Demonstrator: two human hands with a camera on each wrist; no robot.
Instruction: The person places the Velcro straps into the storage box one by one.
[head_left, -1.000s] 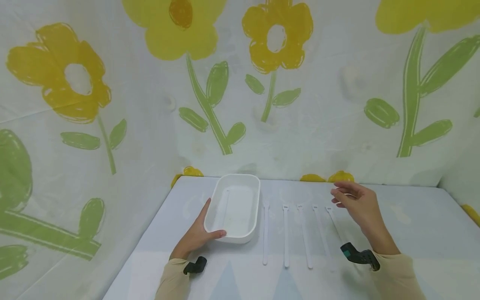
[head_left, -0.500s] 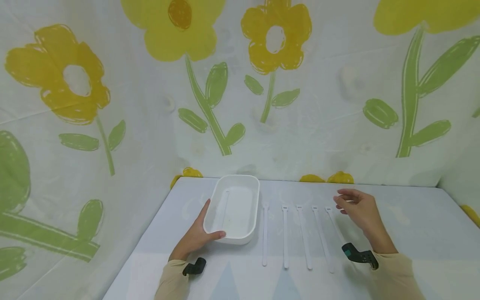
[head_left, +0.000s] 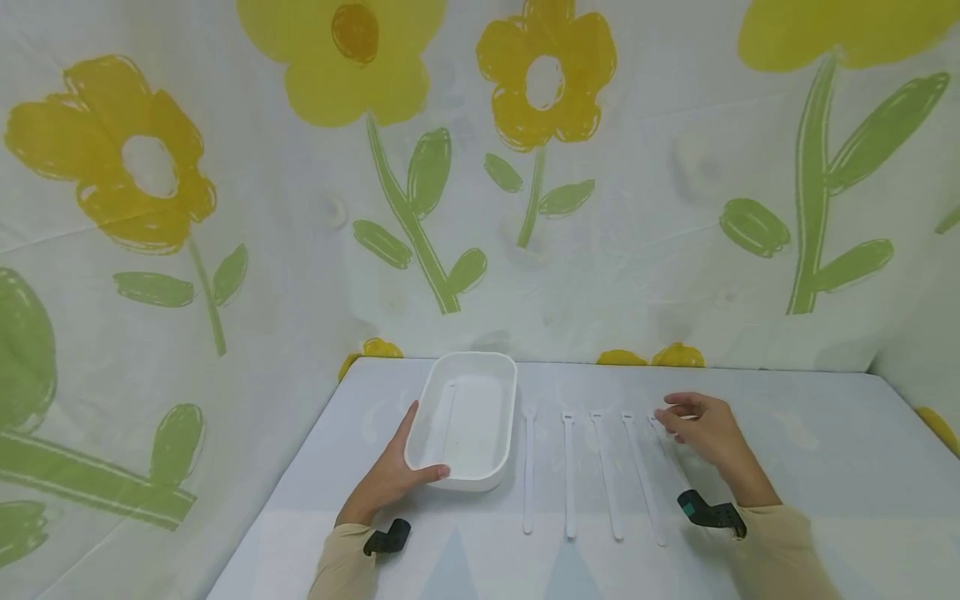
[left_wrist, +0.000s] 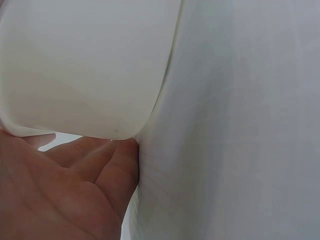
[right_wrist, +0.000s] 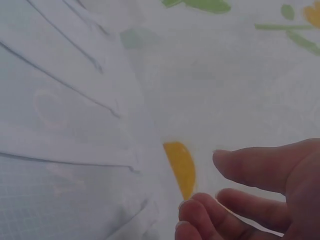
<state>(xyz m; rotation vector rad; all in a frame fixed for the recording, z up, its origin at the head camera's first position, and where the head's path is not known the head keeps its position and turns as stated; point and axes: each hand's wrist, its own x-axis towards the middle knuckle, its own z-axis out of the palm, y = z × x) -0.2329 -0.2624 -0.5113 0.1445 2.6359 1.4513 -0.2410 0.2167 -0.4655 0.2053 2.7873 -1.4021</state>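
Observation:
My left hand grips the near left corner of a white rectangular tub, its thumb over the rim. In the left wrist view the fingers lie against the outside wall of the tub. A slim white strap lies inside it. To the tub's right, several similar white straps with slotted heads lie in a row. My right hand is at the head of the rightmost strap, fingers loosely bent. The right wrist view shows the thumb apart from the fingertips, nothing between them.
A pale tabletop carries everything. Behind and to the left stands a white cloth backdrop printed with yellow flowers and green leaves. Black cameras are strapped at both wrists.
My right hand has come down and slightly nearer to me, to the rightmost strap's head. The left hand and the tub have stayed in place.

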